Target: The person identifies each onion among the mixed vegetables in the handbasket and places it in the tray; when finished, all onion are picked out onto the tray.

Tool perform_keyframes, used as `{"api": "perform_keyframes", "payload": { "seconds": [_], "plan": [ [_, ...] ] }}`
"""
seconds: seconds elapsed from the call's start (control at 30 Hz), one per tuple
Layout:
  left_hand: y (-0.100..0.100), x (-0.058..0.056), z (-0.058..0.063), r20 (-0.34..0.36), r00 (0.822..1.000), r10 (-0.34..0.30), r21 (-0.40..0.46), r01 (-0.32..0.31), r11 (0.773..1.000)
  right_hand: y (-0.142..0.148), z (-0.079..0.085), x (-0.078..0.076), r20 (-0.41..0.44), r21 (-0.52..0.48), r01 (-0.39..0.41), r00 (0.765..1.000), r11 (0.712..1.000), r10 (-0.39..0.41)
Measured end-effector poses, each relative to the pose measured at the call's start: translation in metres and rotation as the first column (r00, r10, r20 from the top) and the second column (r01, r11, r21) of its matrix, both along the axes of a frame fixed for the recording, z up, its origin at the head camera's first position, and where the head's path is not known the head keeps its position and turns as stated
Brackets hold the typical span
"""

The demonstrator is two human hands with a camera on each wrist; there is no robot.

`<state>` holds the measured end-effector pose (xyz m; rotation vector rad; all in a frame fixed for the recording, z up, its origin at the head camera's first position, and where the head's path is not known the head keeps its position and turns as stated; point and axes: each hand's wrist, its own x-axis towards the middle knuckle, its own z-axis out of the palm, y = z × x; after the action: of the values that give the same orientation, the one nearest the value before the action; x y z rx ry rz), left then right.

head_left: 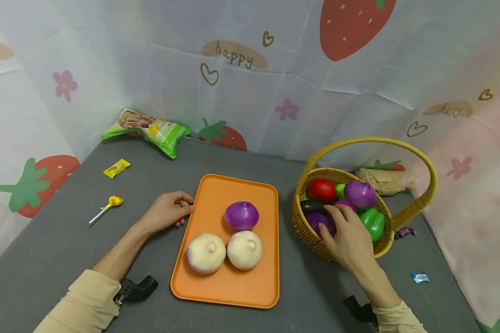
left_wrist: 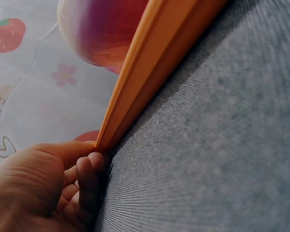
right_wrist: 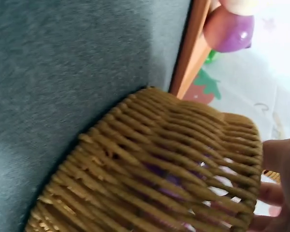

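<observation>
- While the left grip pinches the near side edge of the orange tray, its thumb against the rim, the right grip reaches down into the woven basket.
- Just right of the left grip, the tray carries three pieces: a purple onion and, nearer the person, two whitish turnips side by side.
- Under the thumb and fingertips of the right grip lies a dark purple onion. The grip is curved over it, moderately narrow, but I cannot tell whether it is holding it; the right wrist view hides the contact behind the basket's wall.
- Judging by this layout, the work looks partway: three vegetables rest on the tray, well apart from the right grip, while several more lie in the basket.
- Around the right grip, those include a black eggplant, a red tomato and a light purple onion beyond it, plus a green bell pepper to its right.
- How many of these count as left to handle cannot be told.
- Left of the left grip, a lollipop lies untouched on the worktop.
</observation>
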<state>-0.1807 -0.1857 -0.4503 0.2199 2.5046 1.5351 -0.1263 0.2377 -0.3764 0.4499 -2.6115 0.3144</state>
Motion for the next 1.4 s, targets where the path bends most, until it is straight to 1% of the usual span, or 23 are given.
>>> {"api": "perform_keyframes", "payload": {
  "seconds": [0.1, 0.23, 0.37, 0.47, 0.57, 0.63, 0.67, 0.73, 0.83, 0.93, 1.07, 1.17, 1.2, 1.3, 1.4],
  "plan": [
    [0.0, 0.0, 0.0, -0.001, 1.0, 0.001, -0.004, -0.001, 1.0, 0.002, -0.002, 0.001, 0.063, 0.036, 0.063, 0.996, 0.997, -0.066],
    [0.0, 0.001, -0.002, 0.0, 1.0, 0.005, -0.005, -0.005, 1.0, 0.001, -0.001, -0.001, 0.141, 0.061, 0.112, 0.983, 0.992, -0.12],
    [-0.001, 0.002, -0.004, 0.007, 1.0, 0.008, -0.002, -0.008, 1.0, -0.001, 0.003, -0.003, 0.229, 0.088, 0.146, 0.96, 0.985, -0.163],
    [-0.002, 0.002, -0.004, 0.008, 1.0, 0.01, -0.001, -0.01, 1.0, -0.002, 0.007, -0.004, 0.32, 0.111, 0.168, 0.927, 0.98, -0.195],
    [-0.003, 0.002, -0.004, 0.001, 1.0, 0.01, -0.006, -0.01, 1.0, -0.001, 0.01, -0.007, 0.416, 0.124, 0.185, 0.882, 0.975, -0.22],
    [-0.003, 0.001, -0.004, -0.002, 1.0, 0.01, -0.009, -0.01, 1.0, 0.0, 0.011, -0.01, 0.462, 0.127, 0.192, 0.857, 0.973, -0.229],
    [-0.002, 0.001, -0.004, -0.002, 1.0, 0.01, -0.01, -0.01, 1.0, 0.001, 0.011, -0.011, 0.479, 0.127, 0.196, 0.847, 0.972, -0.233],
    [-0.002, 0.001, -0.003, -0.004, 1.0, 0.007, -0.006, -0.007, 1.0, 0.002, 0.01, -0.014, 0.5, 0.126, 0.199, 0.834, 0.972, -0.235],
    [-0.001, 0.002, 0.0, -0.007, 1.0, 0.001, 0.01, -0.001, 1.0, 0.004, 0.008, -0.018, 0.516, 0.121, 0.199, 0.824, 0.972, -0.233],
    [0.0, 0.003, 0.003, -0.014, 1.0, -0.01, 0.028, 0.01, 1.0, 0.006, 0.006, -0.02, 0.524, 0.114, 0.196, 0.821, 0.974, -0.226],
    [0.001, 0.003, 0.005, -0.02, 1.0, -0.014, 0.03, 0.015, 0.999, 0.007, 0.005, -0.021, 0.517, 0.08, 0.189, 0.832, 0.979, -0.203],
    [0.001, 0.003, 0.004, -0.014, 1.0, -0.014, 0.025, 0.014, 1.0, 0.007, 0.005, -0.02, 0.517, 0.049, 0.188, 0.835, 0.981, -0.187],
    [0.001, 0.002, 0.004, -0.011, 1.0, -0.012, 0.022, 0.013, 1.0, 0.007, 0.005, -0.019, 0.521, 0.042, 0.193, 0.833, 0.98, -0.186],
    [0.001, 0.002, 0.003, -0.004, 1.0, -0.011, 0.016, 0.011, 1.0, 0.007, 0.009, -0.016, 0.532, 0.016, 0.212, 0.826, 0.977, -0.188],
    [0.001, 0.002, 0.002, -0.004, 1.0, -0.012, 0.016, 0.012, 1.0, 0.007, 0.016, -0.011, 0.526, -0.009, 0.227, 0.83, 0.974, -0.189]
  ]
}}
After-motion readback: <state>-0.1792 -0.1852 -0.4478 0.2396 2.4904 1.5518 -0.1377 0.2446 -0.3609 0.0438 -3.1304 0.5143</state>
